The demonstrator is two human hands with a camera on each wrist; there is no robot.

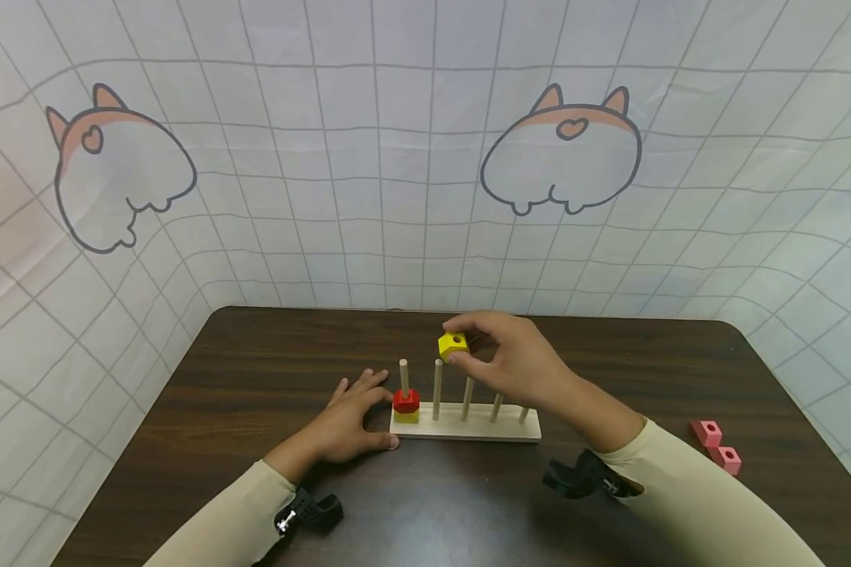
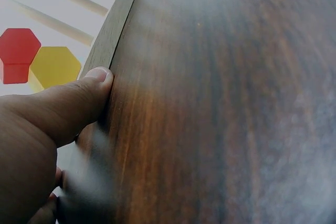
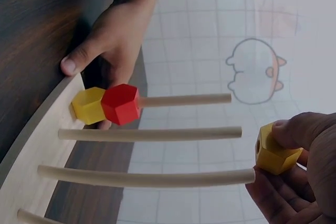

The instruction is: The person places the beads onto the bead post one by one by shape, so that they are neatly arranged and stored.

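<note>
A pale wooden peg board (image 1: 468, 425) lies on the table with a row of upright pegs. Its leftmost peg carries a red hexagonal block (image 1: 406, 402) above a yellow hexagonal block (image 3: 88, 105). My left hand (image 1: 351, 421) grips the board's left end, the thumb (image 2: 92, 90) against the front edge and a finger behind. Between thumb and fingers, my right hand (image 1: 514, 354) pinches another yellow block with a hole (image 1: 453, 345). That block is just above the second peg (image 1: 437, 390) from the left, apart from its tip in the right wrist view.
Two pink blocks with holes (image 1: 727, 460) lie on the right side of the dark wooden table (image 1: 255, 378). A white gridded cloth (image 1: 340, 197) with cartoon drawings hangs behind and beside the table. Each wrist wears a black camera mount (image 1: 308, 512).
</note>
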